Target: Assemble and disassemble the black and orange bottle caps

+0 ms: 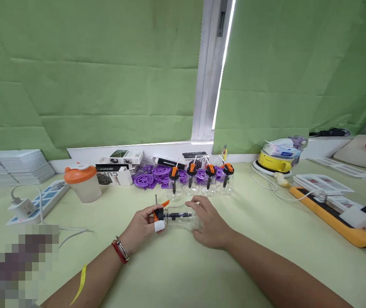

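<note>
We hold the bottle point(180, 222) sideways: left fingers point(149, 211) gripping its cap point(159, 212), right fingers point(202, 200) wrapped around its base, bottle spanning between.

Round the thumb of the left hand point(140, 231) sits a white wrap point(159, 226), squarish and snug — tape or a plaster, I can't tell which from here. The wrist carries a red band point(119, 251) and, right beside it, a silver-coloured bracelet point(122, 249). Farther up, a slim yellow strip point(82, 283) curves across the left forearm point(102, 273), any marks on it too small for me to read. The right forearm point(266, 265) is bare — narrow at the wrist, thicker farther back.
</note>
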The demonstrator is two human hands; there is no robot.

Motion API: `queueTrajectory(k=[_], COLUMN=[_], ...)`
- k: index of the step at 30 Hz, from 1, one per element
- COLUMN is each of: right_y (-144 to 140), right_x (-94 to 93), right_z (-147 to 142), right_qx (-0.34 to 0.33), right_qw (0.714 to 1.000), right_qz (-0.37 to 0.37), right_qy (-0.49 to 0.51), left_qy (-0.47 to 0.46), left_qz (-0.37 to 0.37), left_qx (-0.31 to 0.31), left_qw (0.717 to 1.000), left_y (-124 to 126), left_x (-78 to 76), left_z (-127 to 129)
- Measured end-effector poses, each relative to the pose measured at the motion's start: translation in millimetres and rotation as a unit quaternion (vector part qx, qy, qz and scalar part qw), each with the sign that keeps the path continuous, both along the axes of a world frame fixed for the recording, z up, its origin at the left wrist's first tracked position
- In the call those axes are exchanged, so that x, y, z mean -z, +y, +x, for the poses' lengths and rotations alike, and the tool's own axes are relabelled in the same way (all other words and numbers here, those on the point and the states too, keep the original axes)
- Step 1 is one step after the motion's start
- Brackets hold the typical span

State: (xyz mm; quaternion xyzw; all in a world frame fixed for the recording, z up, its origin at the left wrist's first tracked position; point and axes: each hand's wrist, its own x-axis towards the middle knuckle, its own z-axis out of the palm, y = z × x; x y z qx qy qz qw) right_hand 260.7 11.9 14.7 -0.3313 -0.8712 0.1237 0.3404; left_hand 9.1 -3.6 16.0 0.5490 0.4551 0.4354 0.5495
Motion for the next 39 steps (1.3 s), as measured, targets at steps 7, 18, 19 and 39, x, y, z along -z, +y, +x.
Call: queueTrajectory(k=[7, 18, 19, 39], right_y=[3.7, 16.1, 15.4, 18.9], right_x=[0.2, 4.9, 4.4, -9.5], right_z=[7.8, 3.4, 3.2, 21.8], right_qx=[-0.020, -0.061, -0.065, -0.143], right_qw=[0.981, 0.901, 0.899, 0.978], right_qz=[-0.163, -0.374, -0.374, -0.107], right_qy=[0.108, 0.211, 0.218, 0.110], left_qy=[0.001, 0.002, 0.003, -0.006], left_qz=[0.007, 0.006, 0.007, -0.014], left_qx=[0.005, 0.004, 0.006, 0.027], left_qw=[1.000, 1.000, 1.000, 1.000], left_y=[0.5, -3.7, -3.8, -7.4], left_x=[3.5, 0.7, 1.2, -0.3], left_z=[-2.2, -0.4, -0.5, -0.8])
